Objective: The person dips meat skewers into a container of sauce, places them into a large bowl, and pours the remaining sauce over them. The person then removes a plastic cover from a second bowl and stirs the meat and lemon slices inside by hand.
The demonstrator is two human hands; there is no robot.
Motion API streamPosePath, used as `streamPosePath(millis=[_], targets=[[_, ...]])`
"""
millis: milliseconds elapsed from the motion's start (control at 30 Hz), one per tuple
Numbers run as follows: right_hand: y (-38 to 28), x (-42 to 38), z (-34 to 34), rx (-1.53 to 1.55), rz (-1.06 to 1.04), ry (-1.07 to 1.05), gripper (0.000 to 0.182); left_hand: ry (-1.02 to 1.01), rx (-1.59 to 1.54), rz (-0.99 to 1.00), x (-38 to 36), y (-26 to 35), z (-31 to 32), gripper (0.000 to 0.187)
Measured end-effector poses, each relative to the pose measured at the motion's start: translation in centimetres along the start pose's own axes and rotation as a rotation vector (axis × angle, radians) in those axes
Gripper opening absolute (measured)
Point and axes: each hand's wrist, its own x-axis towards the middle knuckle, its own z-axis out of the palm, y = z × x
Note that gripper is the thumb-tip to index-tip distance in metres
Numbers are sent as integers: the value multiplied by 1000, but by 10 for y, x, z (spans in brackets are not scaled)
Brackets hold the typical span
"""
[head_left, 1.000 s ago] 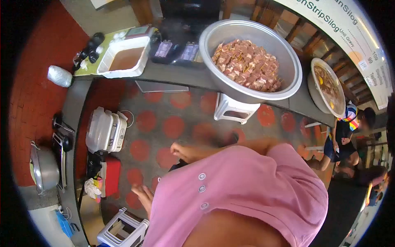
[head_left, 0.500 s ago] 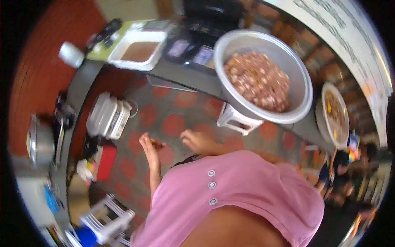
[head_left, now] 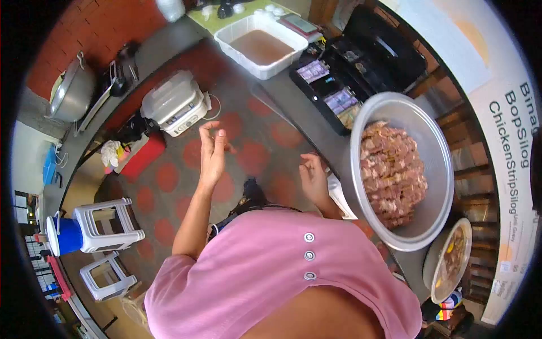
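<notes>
My left hand (head_left: 212, 153) is held out over the tiled floor, empty, with its fingers apart and slightly bent. Nearer the counter, my right hand (head_left: 314, 179) hangs with its fingers loosely curled and nothing visible in it. It is left of a large grey basin (head_left: 443, 169) on the counter, touching nothing I can see. Skewered raw meat (head_left: 392, 172) is piled in the basin. A white tub (head_left: 226, 46) of brownish liquid stands farther back on the counter, beside an open black case (head_left: 375, 53) holding banknotes.
A second bowl (head_left: 464, 226) of meat in liquid stands at the lower right. White stools (head_left: 107, 226) and a blue bucket (head_left: 69, 236) are at the left. A lidded white appliance (head_left: 183, 116) and a large metal pot (head_left: 76, 90) stand farther back.
The view has turned right, with the basin now lower and farther right. Both hands have moved apart and up; the left arm is more extended.
</notes>
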Motion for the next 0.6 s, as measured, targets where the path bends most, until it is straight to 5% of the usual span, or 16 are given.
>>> streamPosePath(millis=[167, 233, 333, 467, 533, 600], targets=[[8, 73, 28, 147, 256, 86, 20, 4, 87, 162, 109, -11, -7, 29], [21, 114, 45, 23, 180, 141, 23, 38, 111, 149, 165, -12, -13, 22], [37, 192, 74, 228, 303, 185, 26, 42, 234, 382, 277, -28, -21, 17], [48, 280, 104, 383, 459, 331, 33, 7, 485, 449, 416, -70, -15, 24], [48, 303, 112, 364, 525, 392, 36, 12, 783, 660, 472, -94, -4, 31], [44, 316, 115, 265, 536, 411, 36, -154, 831, 544, 513, -111, 9, 33]])
